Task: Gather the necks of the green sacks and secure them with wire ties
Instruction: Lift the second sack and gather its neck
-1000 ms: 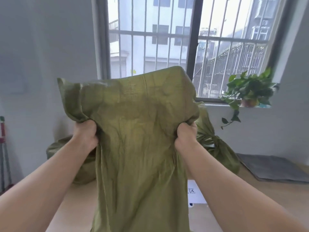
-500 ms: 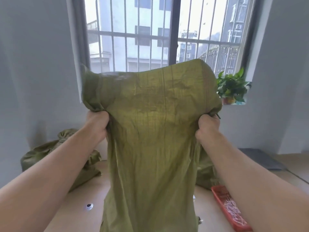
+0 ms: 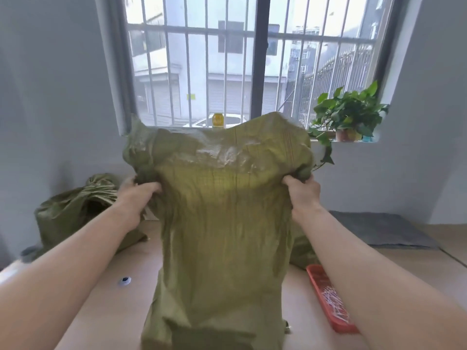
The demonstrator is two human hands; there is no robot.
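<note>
While the barred window (image 3: 227, 59) fills the far wall, a tan bench (image 3: 106, 286) spreads below it and carries three green sacks that can be counted. One, the green sack (image 3: 222, 236), stands upright at the middle of the bench, its top edge raised in front of the window sill. A second sack (image 3: 75, 210), already bunched at the neck, lies on the bench at the left near the wall. Only a part of the third sack (image 3: 300, 251) shows, behind the right forearm, just beyond the red tray (image 3: 328, 296). One grey mat (image 3: 384, 231) lies flat on the bench at the far right. One potted plant (image 3: 348, 117) sits on the sill at the right, and one yellow bottle (image 3: 217, 121) stands on the sill behind the sack's top edge. The single red tray holds a heap of white wire ties (image 3: 333, 301), too many and too small to count. One small round thing (image 3: 124, 281) lies on the bench at the left. Both hands are closed in fists: the left hand (image 3: 137, 190) clutches the upright sack's left side below its rim, and the right hand (image 3: 302, 190) clutches its right side at the same height.
</note>
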